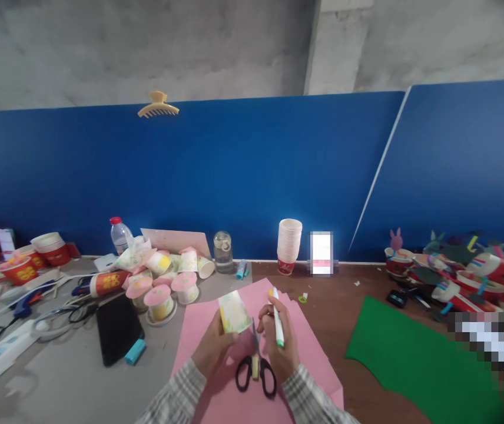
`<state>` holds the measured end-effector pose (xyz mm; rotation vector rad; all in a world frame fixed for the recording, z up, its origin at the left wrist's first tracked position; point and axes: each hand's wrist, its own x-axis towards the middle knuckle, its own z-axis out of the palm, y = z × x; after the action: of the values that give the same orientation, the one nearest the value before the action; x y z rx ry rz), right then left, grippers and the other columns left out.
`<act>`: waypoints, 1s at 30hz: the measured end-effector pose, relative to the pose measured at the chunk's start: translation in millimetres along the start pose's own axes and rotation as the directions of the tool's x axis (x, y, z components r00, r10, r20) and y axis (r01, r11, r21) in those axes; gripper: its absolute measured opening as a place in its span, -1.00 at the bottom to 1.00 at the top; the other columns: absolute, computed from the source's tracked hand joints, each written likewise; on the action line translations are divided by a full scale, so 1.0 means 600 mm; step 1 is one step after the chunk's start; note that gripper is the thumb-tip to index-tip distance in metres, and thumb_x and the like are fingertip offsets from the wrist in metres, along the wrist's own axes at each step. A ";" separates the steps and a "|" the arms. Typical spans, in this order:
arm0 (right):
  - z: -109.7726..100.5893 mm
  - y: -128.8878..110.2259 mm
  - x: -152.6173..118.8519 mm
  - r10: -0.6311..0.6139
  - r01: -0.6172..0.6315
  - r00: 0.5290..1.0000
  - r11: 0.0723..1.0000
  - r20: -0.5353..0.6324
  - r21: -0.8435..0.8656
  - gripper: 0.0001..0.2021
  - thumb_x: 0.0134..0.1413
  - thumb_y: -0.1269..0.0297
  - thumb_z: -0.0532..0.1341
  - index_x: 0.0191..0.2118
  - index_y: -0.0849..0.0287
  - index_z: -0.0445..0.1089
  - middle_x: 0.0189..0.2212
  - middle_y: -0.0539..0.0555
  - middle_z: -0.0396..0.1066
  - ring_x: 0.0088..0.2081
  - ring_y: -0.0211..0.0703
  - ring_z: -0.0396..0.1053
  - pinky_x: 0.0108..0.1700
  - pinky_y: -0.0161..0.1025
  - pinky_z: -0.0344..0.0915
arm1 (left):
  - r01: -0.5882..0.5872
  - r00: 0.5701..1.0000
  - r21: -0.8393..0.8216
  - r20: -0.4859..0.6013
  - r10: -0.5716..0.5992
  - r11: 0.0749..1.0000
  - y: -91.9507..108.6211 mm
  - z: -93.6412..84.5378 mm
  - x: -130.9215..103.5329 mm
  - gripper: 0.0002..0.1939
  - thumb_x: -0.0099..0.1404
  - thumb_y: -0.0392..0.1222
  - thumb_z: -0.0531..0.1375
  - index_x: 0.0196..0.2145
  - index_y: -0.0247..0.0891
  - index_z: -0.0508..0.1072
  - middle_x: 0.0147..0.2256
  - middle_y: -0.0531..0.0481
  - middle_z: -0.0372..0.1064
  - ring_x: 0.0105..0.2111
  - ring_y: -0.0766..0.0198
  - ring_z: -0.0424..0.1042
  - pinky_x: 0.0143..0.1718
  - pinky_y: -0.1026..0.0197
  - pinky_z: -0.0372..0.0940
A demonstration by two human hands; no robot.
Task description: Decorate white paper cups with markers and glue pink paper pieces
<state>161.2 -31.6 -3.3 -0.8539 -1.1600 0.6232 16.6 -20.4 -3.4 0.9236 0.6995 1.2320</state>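
Head view: where's the paper cup (pixel 233 311)?

Centre, above the pink paper (pixel 311 356), grasped by the left hand (pixel 215 346); the right hand (pixel 288 340) grips a marker (pixel 277 318).

Which step?

Probably colouring; the next move calls for steadying it and bringing the tip across.

Any writing?

Yellow characters on a red cup (pixel 108 284), left, too small to read.

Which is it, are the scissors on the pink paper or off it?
On it: the scissors lie over the pink paper, which shows through both handle loops.
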 end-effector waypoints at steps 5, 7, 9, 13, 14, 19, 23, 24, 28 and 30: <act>-0.002 -0.032 -0.007 -0.043 0.041 0.995 0.999 0.095 0.024 -0.73 0.03 0.21 0.05 -0.20 0.12 0.41 -0.53 0.01 0.38 -0.54 -0.13 0.35 -0.49 -0.25 0.34 | -0.071 0.997 0.040 -0.032 0.072 0.997 -0.007 -0.006 0.003 -0.42 -0.28 -0.32 0.37 -0.21 -0.20 0.37 -0.23 -0.11 0.47 -0.14 -0.13 0.33 -0.12 -0.07 0.22; 0.001 -0.036 -0.011 -0.047 0.046 0.993 0.999 0.113 0.008 -0.75 0.02 0.22 0.06 -0.26 0.14 0.44 -0.56 0.01 0.41 -0.56 -0.13 0.37 -0.52 -0.28 0.34 | -0.079 0.997 0.034 -0.019 0.079 0.996 -0.008 -0.003 0.002 -0.42 -0.26 -0.32 0.36 -0.20 -0.21 0.37 -0.26 -0.11 0.47 -0.17 -0.12 0.35 -0.14 -0.07 0.23; 0.004 -0.036 -0.014 -0.011 0.012 0.996 1.000 0.092 -0.009 -0.78 0.00 0.26 0.08 -0.27 0.15 0.42 -0.62 -0.02 0.41 -0.62 -0.15 0.36 -0.58 -0.32 0.32 | -0.067 0.997 0.035 -0.023 0.068 0.997 -0.008 -0.001 0.002 -0.45 -0.27 -0.33 0.36 -0.23 -0.23 0.38 -0.29 -0.10 0.47 -0.22 -0.10 0.36 -0.19 -0.05 0.25; 0.006 -0.032 -0.016 0.072 -0.070 0.996 0.997 0.049 -0.037 -0.87 -0.07 0.32 0.11 -0.39 0.14 0.40 -0.70 -0.07 0.37 -0.70 -0.19 0.31 -0.68 -0.37 0.26 | -0.044 0.997 0.025 -0.060 0.046 0.999 -0.008 0.000 0.001 -0.48 -0.30 -0.35 0.36 -0.28 -0.23 0.39 -0.36 -0.04 0.46 -0.24 -0.05 0.36 -0.22 0.00 0.26; 0.006 -0.031 -0.016 0.082 -0.080 0.995 0.996 0.051 -0.042 -0.88 -0.08 0.32 0.11 -0.41 0.14 0.40 -0.71 -0.07 0.37 -0.71 -0.20 0.30 -0.69 -0.37 0.25 | -0.046 0.996 0.026 -0.071 0.048 0.999 -0.008 0.000 0.001 -0.48 -0.30 -0.35 0.36 -0.28 -0.23 0.39 -0.38 -0.02 0.45 -0.25 -0.04 0.35 -0.23 0.00 0.26; 0.005 -0.031 -0.018 0.135 -0.132 0.988 0.990 0.074 -0.045 -0.87 -0.10 0.30 0.12 -0.43 0.15 0.40 -0.71 -0.06 0.38 -0.71 -0.19 0.29 -0.69 -0.37 0.24 | -0.062 0.993 0.068 -0.092 0.068 0.996 -0.011 -0.005 0.004 -0.48 -0.32 -0.33 0.36 -0.29 -0.21 0.39 -0.40 0.02 0.43 -0.29 0.00 0.35 -0.26 0.02 0.26; 0.006 -0.027 -0.020 0.156 -0.154 0.985 0.988 0.075 -0.028 -0.87 -0.10 0.31 0.11 -0.43 0.15 0.39 -0.71 -0.06 0.38 -0.71 -0.20 0.29 -0.67 -0.36 0.25 | -0.060 0.994 0.080 -0.089 0.067 0.995 -0.013 -0.008 0.005 -0.48 -0.32 -0.34 0.36 -0.30 -0.21 0.39 -0.38 -0.01 0.44 -0.28 -0.02 0.35 -0.26 0.02 0.27; 0.006 -0.025 -0.020 0.158 -0.156 0.985 0.987 0.073 -0.024 -0.87 -0.10 0.30 0.11 -0.42 0.14 0.39 -0.70 -0.06 0.38 -0.71 -0.21 0.29 -0.67 -0.36 0.25 | -0.065 0.994 0.077 -0.084 0.071 0.995 -0.014 -0.008 0.006 -0.49 -0.32 -0.34 0.36 -0.30 -0.21 0.39 -0.38 -0.01 0.44 -0.27 -0.03 0.35 -0.26 0.01 0.27; 0.006 -0.023 -0.019 0.155 -0.154 0.985 0.988 0.071 -0.025 -0.87 -0.09 0.31 0.11 -0.42 0.14 0.39 -0.70 -0.07 0.38 -0.71 -0.21 0.29 -0.68 -0.37 0.24 | -0.067 0.994 0.067 -0.086 0.072 0.996 -0.014 -0.006 0.005 -0.48 -0.33 -0.34 0.36 -0.30 -0.19 0.38 -0.41 0.02 0.43 -0.26 -0.05 0.35 -0.25 0.00 0.27; 0.006 -0.026 -0.017 0.144 -0.142 0.987 0.989 0.072 -0.035 -0.88 -0.09 0.32 0.11 -0.42 0.14 0.39 -0.70 -0.06 0.38 -0.70 -0.20 0.30 -0.67 -0.37 0.25 | -0.062 0.994 0.061 -0.090 0.067 0.996 -0.013 -0.005 0.004 -0.49 -0.33 -0.35 0.36 -0.31 -0.19 0.38 -0.43 0.03 0.43 -0.26 -0.03 0.35 -0.24 0.00 0.27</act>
<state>154.4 -47.6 5.0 -0.9518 -1.1846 0.7626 18.1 -18.0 -12.0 0.9480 0.7875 1.3239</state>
